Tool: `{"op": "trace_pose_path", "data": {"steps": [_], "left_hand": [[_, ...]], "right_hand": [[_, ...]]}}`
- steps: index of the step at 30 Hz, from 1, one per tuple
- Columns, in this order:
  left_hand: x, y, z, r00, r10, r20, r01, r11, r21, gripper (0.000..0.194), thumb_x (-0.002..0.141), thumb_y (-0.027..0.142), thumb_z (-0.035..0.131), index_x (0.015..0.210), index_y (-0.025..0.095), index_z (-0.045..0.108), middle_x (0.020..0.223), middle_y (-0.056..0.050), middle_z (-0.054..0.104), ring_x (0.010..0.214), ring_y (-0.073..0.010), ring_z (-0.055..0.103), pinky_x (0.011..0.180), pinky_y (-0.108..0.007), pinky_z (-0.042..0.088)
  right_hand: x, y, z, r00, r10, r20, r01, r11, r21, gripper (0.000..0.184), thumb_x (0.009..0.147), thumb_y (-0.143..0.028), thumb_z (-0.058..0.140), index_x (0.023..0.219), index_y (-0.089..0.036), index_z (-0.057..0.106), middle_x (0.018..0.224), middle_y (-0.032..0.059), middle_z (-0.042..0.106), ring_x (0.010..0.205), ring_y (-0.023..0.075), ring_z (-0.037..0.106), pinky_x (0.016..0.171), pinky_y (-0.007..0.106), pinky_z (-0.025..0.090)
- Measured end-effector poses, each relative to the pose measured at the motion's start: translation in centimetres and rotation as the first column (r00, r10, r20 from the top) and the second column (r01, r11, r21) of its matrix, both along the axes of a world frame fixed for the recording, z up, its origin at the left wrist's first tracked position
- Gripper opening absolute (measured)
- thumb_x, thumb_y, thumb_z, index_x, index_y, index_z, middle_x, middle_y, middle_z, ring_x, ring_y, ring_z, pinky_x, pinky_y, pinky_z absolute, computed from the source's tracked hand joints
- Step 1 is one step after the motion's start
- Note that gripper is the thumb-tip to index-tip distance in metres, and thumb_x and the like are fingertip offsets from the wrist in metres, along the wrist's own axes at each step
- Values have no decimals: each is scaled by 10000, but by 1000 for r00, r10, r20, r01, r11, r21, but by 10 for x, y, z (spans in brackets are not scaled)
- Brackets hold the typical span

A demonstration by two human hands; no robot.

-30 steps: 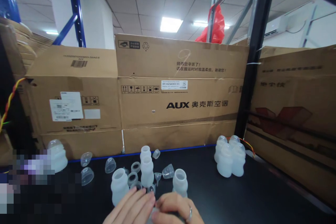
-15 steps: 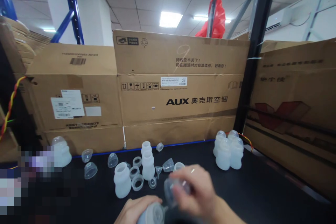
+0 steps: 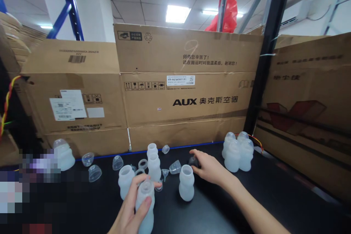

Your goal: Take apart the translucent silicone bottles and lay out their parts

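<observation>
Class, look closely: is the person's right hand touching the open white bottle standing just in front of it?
Apart. In the head view, dark table shows between the right hand and the open white bottle.

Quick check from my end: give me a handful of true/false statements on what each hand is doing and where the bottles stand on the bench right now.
1. The left hand grips a translucent bottle. True.
2. The right hand rests flat on the cluster of bottles at the right. False: it is apart from them, closed over a small dark part on the black bench.
3. An open-topped bottle stands upright just in front of the right hand. True.
4. The clear caps lie at the far right of the bench. False: they lie on the left side.
5. Cardboard boxes line the back of the bench. True.
</observation>
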State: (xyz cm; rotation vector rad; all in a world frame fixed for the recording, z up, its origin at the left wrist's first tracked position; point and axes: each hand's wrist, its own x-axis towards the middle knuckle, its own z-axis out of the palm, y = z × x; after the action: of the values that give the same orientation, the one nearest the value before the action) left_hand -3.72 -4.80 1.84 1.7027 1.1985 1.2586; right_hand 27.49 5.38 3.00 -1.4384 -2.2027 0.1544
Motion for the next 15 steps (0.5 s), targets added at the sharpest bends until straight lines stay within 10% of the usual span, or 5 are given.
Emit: {"op": "trace_pose_path", "data": {"steps": [4,7,11,15], "left_hand": [[-1,1,0,1000,19,-10,-18,999,28,573,937,717,457,1279,275,582,1388,-79,626,1358,-318,504,1140,-422,385],[-2,4,-1,998,53,-20,-50,992,116,505,930,677,532,1242,292,628,1328,-62,635,1289,-297,549,1112,-395,426],[-2,10,1,991,121,-49,-101,950,295,381,952,576,569,1184,292,676,1267,-64,655,1276,-290,554,1112,-392,449],[-6,14,0,979,192,-73,-143,892,429,310,924,513,642,1161,316,675,1087,-27,693,955,-221,650,845,-316,536]], "right_hand": [[16,2,19,999,-45,2,45,991,129,506,935,-444,692,1391,-265,566,1271,28,693,1119,196,660,961,295,508],[39,2,42,944,-320,-86,330,888,320,382,1031,-443,489,1295,-207,631,1350,112,617,1289,324,514,1110,481,372],[67,-2,56,773,-594,-222,628,671,393,391,997,-372,440,1136,-97,681,1196,238,618,1136,452,529,921,563,388],[73,3,49,766,-577,-283,642,669,374,291,985,-380,476,897,-186,674,960,130,693,925,351,622,701,395,383]]}}
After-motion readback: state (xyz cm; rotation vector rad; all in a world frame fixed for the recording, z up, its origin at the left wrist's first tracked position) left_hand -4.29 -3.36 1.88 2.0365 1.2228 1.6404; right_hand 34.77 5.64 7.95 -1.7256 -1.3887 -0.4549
